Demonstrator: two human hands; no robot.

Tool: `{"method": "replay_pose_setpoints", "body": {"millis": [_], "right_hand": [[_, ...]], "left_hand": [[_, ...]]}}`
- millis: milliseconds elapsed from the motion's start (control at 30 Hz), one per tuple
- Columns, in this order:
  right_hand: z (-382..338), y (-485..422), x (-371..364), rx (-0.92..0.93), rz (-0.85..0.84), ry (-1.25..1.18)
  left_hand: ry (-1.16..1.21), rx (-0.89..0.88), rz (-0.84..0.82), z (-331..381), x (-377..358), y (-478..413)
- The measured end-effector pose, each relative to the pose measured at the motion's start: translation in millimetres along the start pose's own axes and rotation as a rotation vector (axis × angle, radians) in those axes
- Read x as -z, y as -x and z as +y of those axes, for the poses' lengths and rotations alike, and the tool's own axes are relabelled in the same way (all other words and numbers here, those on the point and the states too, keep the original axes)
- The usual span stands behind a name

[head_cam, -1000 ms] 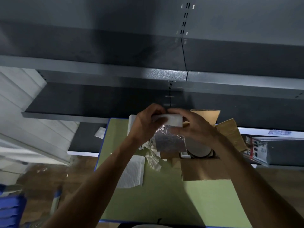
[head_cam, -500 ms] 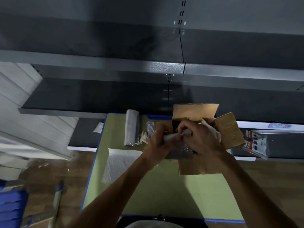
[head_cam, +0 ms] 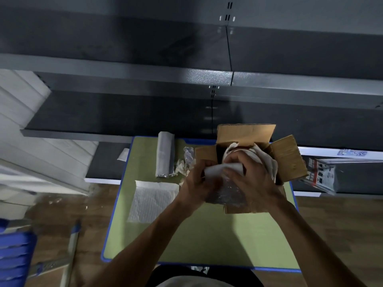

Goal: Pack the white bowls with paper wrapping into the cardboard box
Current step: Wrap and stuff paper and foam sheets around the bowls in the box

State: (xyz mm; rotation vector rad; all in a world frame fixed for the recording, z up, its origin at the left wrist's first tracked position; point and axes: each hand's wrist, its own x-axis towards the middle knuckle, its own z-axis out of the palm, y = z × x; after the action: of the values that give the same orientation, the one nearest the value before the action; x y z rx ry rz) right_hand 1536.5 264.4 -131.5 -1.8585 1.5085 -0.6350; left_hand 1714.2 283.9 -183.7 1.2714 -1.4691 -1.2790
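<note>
One cardboard box (head_cam: 246,135) on the tabletop (head_cam: 207,235). Two hands, left hand (head_cam: 196,187) and right hand (head_cam: 255,183), with one wrapped bundle (head_cam: 221,170) between them. One grey roll (head_cam: 165,156), one flat white sheet (head_cam: 151,201), one crumpled paper wad (head_cam: 186,160). Off right, one printed carton (head_cam: 319,172); down left, one blue crate (head_cam: 14,257).

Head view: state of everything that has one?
cardboard box, flaps open
wrapping sheet, folded, held at the box mouth
left hand, gripping the sheet
right hand, gripping the sheet
paper wrapping, crumpled inside box
roll, rolled up, lying down
flat sheet, spread flat
</note>
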Motion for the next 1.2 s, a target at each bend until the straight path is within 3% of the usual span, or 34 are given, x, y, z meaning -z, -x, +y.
{"method": "replay_pose_setpoints", "body": {"millis": [200,367,567,767,933,1100,1200], "right_hand": [[-2,2,-5,-0.019,-0.118,-0.028],[-11,1,-11,-0.004,-0.078,-0.042],[-13,1,-16,0.096,-0.080,-0.002],[-9,5,-19,0.109,-0.325,-0.114],[-9,2,-18,0.126,-0.117,-0.009],[-3,5,-15,0.059,-0.126,0.054],[-4,8,-14,0.071,-0.149,0.035]], "left_hand": [[-0.028,0.017,0.059,3,9,4],[0.025,0.020,0.055,8,17,10],[0.304,0.101,0.038,10,25,15],[0.260,0.077,0.174,10,24,11],[0.144,0.103,0.088,12,21,8],[0.239,0.119,0.007,16,18,12],[0.087,0.043,-0.016,9,19,9]]}}
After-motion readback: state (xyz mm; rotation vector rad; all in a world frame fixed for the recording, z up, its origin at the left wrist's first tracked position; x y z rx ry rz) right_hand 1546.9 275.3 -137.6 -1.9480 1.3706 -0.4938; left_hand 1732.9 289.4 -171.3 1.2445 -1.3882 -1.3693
